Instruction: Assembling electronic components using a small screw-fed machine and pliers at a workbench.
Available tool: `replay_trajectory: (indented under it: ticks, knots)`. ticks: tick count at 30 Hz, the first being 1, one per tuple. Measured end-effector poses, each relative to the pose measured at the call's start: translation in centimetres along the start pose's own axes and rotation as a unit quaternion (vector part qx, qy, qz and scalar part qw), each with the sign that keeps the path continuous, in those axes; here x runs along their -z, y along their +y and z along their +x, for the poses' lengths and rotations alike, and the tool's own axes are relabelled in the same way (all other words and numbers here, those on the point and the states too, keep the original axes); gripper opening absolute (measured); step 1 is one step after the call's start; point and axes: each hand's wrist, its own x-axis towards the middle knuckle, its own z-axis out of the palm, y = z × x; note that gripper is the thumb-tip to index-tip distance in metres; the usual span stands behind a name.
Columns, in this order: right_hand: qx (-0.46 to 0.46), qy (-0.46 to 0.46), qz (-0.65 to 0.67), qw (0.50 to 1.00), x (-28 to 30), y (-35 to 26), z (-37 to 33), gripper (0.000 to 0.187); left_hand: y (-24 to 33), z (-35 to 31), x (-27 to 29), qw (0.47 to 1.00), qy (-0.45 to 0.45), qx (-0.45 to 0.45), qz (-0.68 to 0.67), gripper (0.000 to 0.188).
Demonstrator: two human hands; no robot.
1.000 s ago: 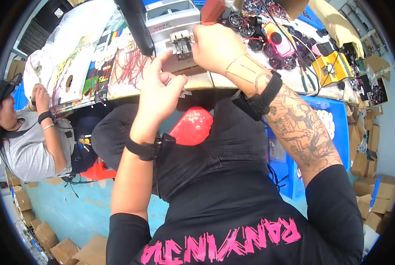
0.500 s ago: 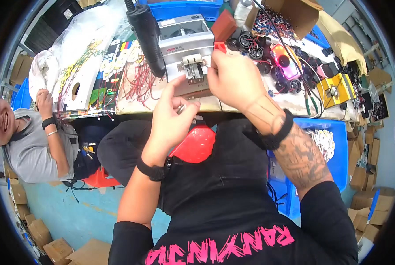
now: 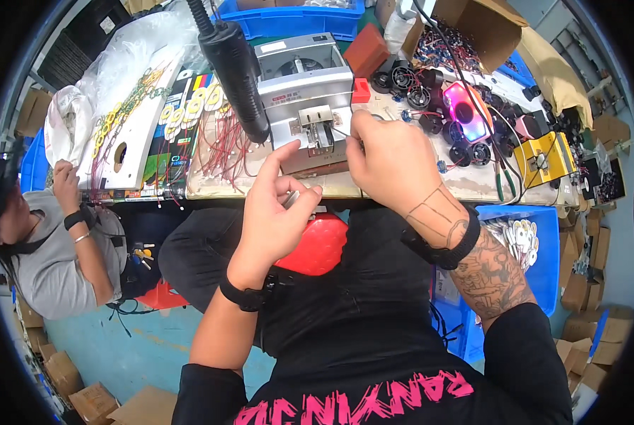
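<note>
A grey benchtop machine (image 3: 303,88) with a reel in its open top stands on the table in front of me. My left hand (image 3: 271,212) is at its front left. The index finger stretches toward the metal fixture (image 3: 318,131), while the thumb and other fingers pinch a small pale piece, mostly hidden. To the right of the fixture is my right hand (image 3: 395,163), its fingers closed. A thin dark line runs from the fixture to those fingertips; what they hold is hidden.
A black cylindrical tool (image 3: 235,81) hangs left of the machine. Red wires (image 3: 221,149) lie beside it. Round black parts (image 3: 405,81), a lit speaker-like device (image 3: 467,113) and a yellow fixture (image 3: 544,159) fill the right side. A co-worker (image 3: 55,241) sits at left.
My right hand has drawn slightly back toward me from the machine. The left hand keeps its pinch. The view has tilted a little, and the co-worker's head has turned. The lit device has changed colour.
</note>
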Motion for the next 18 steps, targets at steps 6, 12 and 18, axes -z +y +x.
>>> replay_trajectory:
  ticks: [6,12,18]
  knots:
    - [0.006,-0.014,-0.012,1.0,-0.7,-0.5,1.0,0.011,-0.3,0.3,-0.2,1.0,0.001,-0.006,0.01,0.071]
    - [0.006,-0.003,-0.032,0.999,-0.1,-0.9,0.7,0.011,-0.6,0.1,0.0,1.0,0.008,-0.015,0.01,0.07]
    - [0.014,-0.013,-0.037,0.999,0.2,-1.3,0.0,0.01,-0.6,0.0,0.2,1.0,0.006,-0.008,0.006,0.07]
